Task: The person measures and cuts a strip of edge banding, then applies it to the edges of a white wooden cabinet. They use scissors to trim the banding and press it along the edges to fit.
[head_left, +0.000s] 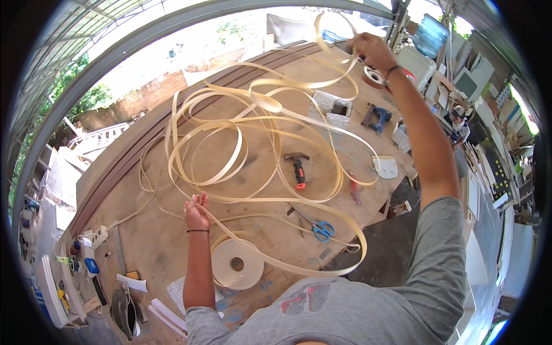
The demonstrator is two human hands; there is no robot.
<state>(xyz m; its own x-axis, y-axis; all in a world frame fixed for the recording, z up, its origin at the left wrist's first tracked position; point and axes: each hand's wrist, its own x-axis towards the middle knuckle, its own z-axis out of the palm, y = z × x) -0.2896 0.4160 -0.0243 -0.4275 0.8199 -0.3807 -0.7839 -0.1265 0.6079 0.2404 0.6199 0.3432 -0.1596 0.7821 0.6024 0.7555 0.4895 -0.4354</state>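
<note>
A long cream strip of edge banding (265,102) lies in tangled loops over the wooden worktable (132,201). Low on the left of the loops, my left hand (197,213) is closed with the strip between its fingers. My right hand (372,52) is raised at the far right, arm stretched out, its fingers closed on another part of the strip; a loop rises beside it. Between my left forearm and my shirt, a flat white roll of banding (250,275) rests on the table. Inside the loops lies a hammer (298,171) with a black and red handle.
Blue-handled scissors (323,231) lie near the front right. A blue power drill (378,118) and a tape roll (374,76) stand at the far right. Tools and a power strip (95,236) sit at left. Another person (458,122) is beyond the table, among stacked boards.
</note>
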